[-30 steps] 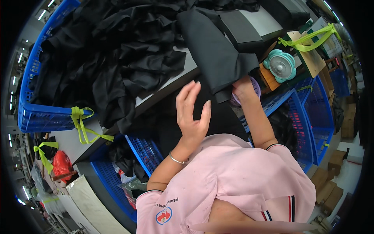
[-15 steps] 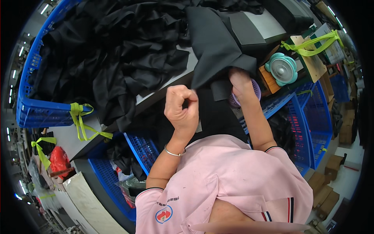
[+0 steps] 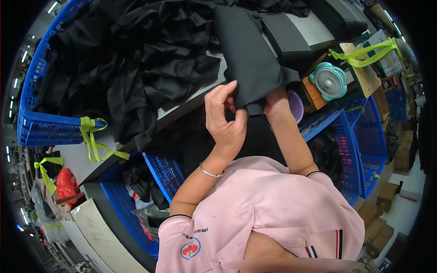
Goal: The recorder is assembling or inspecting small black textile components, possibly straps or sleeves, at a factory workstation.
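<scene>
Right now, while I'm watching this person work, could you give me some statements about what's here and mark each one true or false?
1. Both the left hand and the right hand are at the near end of a black cloth. True.
2. The bracelet is on the right wrist. False: the bracelet is on the left wrist.
3. A turquoise fan sits to the right of a purple basket. True.
4. The person's shirt is green. False: the shirt is pink.
5. A yellow-green strip is tied to the blue basket at the upper left. True.
6. The red bag is on the person's right. False: it is on the left.
</scene>
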The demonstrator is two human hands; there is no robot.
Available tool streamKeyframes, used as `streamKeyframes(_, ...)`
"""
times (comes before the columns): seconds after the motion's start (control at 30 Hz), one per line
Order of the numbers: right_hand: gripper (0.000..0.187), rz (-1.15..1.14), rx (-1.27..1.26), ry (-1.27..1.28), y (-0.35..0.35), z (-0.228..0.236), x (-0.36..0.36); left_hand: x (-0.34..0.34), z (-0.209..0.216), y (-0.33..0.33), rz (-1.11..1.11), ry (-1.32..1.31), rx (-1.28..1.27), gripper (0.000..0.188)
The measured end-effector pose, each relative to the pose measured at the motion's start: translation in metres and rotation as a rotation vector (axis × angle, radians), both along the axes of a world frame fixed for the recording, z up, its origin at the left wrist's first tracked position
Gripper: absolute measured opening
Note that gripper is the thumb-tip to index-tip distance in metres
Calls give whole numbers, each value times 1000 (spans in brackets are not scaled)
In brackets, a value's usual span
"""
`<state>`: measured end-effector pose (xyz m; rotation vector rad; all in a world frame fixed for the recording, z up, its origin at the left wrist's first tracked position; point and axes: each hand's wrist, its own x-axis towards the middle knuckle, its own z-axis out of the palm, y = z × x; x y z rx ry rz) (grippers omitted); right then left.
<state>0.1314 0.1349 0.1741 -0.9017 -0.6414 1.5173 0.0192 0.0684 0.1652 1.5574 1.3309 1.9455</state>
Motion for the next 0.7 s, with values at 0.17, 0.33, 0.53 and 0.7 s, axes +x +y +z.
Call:
streamKeyframes(0.17,36,132,160,168,1,-14,6,4,5,-2,-48,20,-3,53)
streamKeyframes(0.33,30,160,183,164,-2,-14,3,6,2,-6,-68,11,-30,55)
streamKeyframes(0.53,27,341,223,281,0,-20,10,14,4,-10,-100,-37,-47,62)
streamKeyframes(0.7,27,291,229,230,0,-20,6,12,4,-10,-112,-43,-42,64)
